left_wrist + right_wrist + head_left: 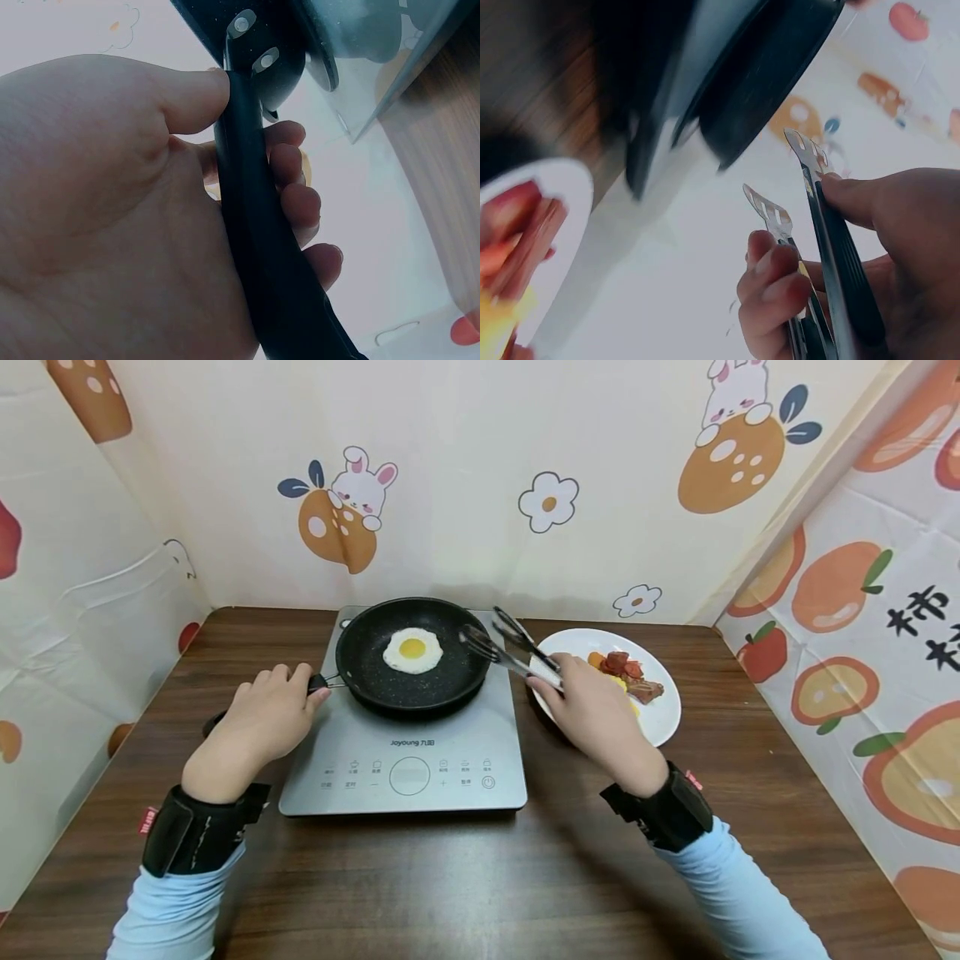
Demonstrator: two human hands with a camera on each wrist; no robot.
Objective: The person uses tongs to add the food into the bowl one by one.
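A fried egg (412, 651) with a round yellow yolk lies in the black frying pan (408, 693). My left hand (262, 718) grips the pan's black handle (247, 187), fingers curled round it and thumb along its top. My right hand (596, 718) holds metal tongs (517, 664) with dark grips. The tongs' two arms stand apart, their slotted tips over the pan's right rim, to the right of the egg. In the right wrist view nothing shows between the tongs' tips (808, 150).
Beneath the pan is a silver induction cooker (345, 760) with a touch panel. A white plate (663, 722) stands right of it, holding reddish and brown meat pieces (633, 678) and yellow bits, partly behind my right hand. Patterned cloth walls surround the brown wooden table (420, 877).
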